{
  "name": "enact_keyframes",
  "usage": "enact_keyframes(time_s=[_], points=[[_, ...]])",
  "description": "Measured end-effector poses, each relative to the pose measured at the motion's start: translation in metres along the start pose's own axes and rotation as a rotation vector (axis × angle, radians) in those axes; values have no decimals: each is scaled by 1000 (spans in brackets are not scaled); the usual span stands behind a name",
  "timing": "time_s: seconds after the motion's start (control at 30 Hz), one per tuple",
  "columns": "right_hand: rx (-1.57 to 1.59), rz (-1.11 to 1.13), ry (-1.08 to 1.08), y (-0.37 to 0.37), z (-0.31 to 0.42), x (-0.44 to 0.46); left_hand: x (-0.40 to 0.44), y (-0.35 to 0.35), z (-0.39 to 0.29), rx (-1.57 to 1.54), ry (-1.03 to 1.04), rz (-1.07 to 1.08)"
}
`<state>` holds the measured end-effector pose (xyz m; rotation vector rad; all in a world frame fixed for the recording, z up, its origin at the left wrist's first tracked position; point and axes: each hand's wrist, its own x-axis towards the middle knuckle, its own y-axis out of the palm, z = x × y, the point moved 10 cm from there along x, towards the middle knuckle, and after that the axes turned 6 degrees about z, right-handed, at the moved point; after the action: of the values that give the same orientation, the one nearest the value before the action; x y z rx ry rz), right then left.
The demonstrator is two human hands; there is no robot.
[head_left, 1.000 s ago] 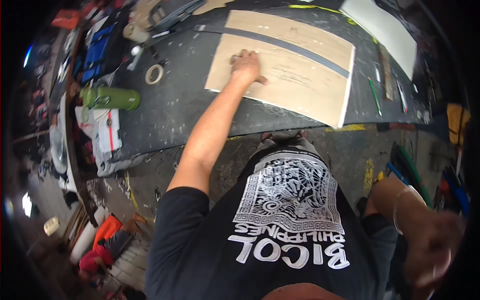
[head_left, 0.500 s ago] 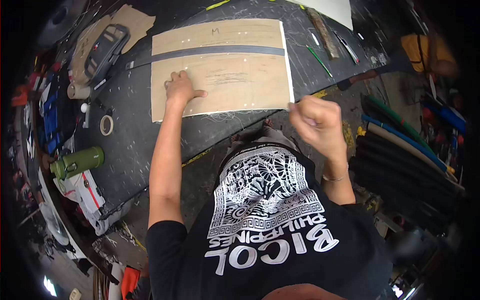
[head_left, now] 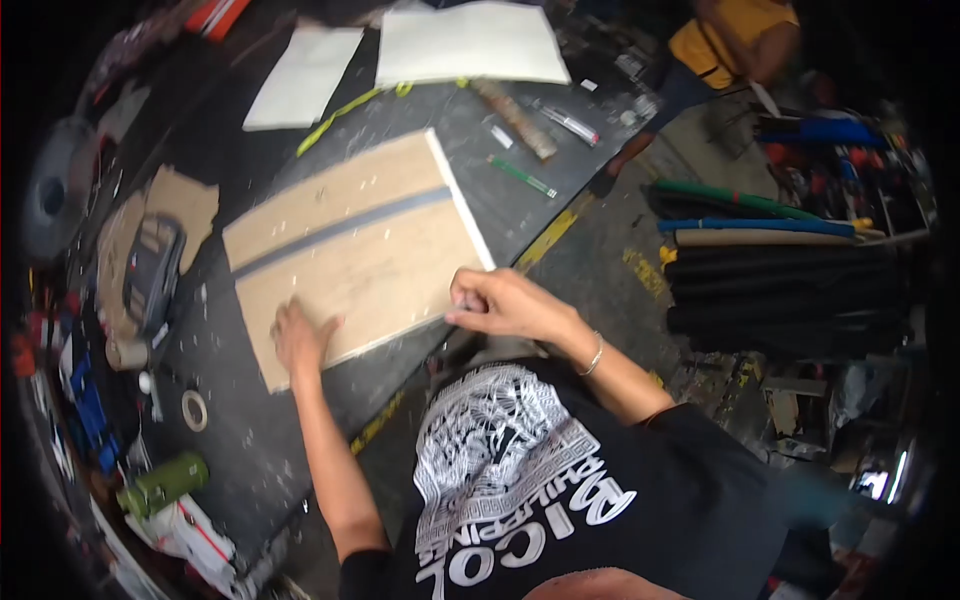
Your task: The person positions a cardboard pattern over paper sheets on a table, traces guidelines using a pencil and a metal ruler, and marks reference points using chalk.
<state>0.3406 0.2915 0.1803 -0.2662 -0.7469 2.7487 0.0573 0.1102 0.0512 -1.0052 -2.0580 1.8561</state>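
A brown cardboard sheet [head_left: 375, 265] lies slanted on the dark table, with a grey strip [head_left: 340, 230] running across it. White material shows along its right and lower edges. My left hand [head_left: 302, 340] rests flat near the sheet's lower left part, fingers and thumb spread. At the lower right corner is my right hand [head_left: 508, 303], its fingers curled in a pinch. What they hold, if anything, is too blurred to make out.
White sheets [head_left: 470, 45], a green pencil [head_left: 522, 177], a cutter [head_left: 568, 124] and a worn stick [head_left: 513, 120] lie beyond. Leftward are a tape roll [head_left: 195, 410] and a green bottle [head_left: 163, 484]. A person in yellow [head_left: 735, 40] is at upper right.
My view has turned, so the sheet now appears tilted and lower. My right hand has moved from beside the sheet's right corner to over that corner. My left hand still lies on the sheet.
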Motion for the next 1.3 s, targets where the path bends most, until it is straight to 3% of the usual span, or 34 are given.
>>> enact_keyframes(time_s=[0.1, 0.27, 0.47, 0.6, 0.73, 0.83, 0.93, 1.03, 1.3], points=[[93, -27, 84, -23, -45, 11, -16, 8, 4, -86, 37, -159], [-17, -204, 120, -83, -133, 39, -31, 21, 3, -162, 57, -263], [-330, -322, 33, -145, -192, 71, -42, 28, -14, -222, -76, -311], [-223, -204, -66, -161, -208, 102, -41, 44, -33, -219, -226, -378], [-138, -21, -270, -143, -180, 134, -44, 57, -75, -231, -280, -405], [-90, 105, -303, -112, -172, 163, -46, 66, -118, -217, -259, -406], [-207, 87, -440, -79, -155, 181, -52, 70, -148, -161, -314, -370], [-425, 178, -379, -57, -140, 191, -59, 73, -157, -133, -366, -419], [-467, 303, -201, -15, -153, 232, -60, 75, -158, -119, -405, -466]])
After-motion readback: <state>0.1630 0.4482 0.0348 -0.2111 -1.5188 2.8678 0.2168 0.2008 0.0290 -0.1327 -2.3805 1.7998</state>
